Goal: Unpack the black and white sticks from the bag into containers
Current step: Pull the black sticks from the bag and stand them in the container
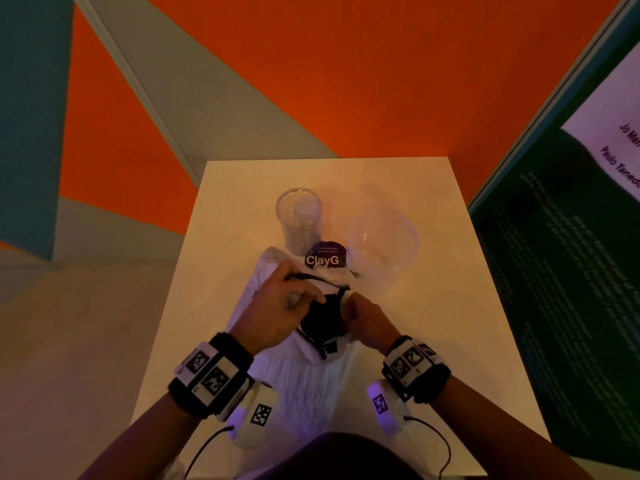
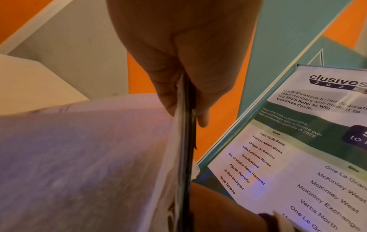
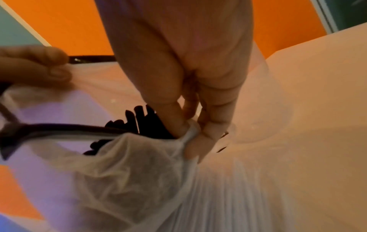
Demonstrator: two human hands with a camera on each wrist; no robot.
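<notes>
Pinching the bag's mouth from both sides, two hands work at the middle of a small pale table (image 1: 450, 271). The left hand (image 1: 280, 306) has thumb and fingers closed narrowly on the black-trimmed rim of the white bag (image 1: 277, 275), drawing it toward ten o'clock. The right hand (image 1: 367, 317) nips the opposite edge between thumb and fingertips (image 3: 200, 138), bunching the thin fabric toward four o'clock. Between them the opening gapes, and dark ends of black sticks (image 3: 139, 119) poke up just beside the right thumb. No white sticks can be made out; they may lie deeper in the bag.

Beyond the hands, at twelve o'clock, a narrow clear cup (image 1: 299, 216) stands upright, touching or nearly touching the bag's far end. At one o'clock sits a wider clear tub (image 1: 382, 244), just beside the bag. Both look empty, so the unpacking seems barely begun. A dark poster (image 1: 554, 271) leans at three o'clock, apart from the table.

To do this step well, I would judge the left hand should hold the rim taut and low while the right lets go and reaches in, taking sticks near their ends so the bundle does not snag the soft fabric or nudge the light cups over.
</notes>
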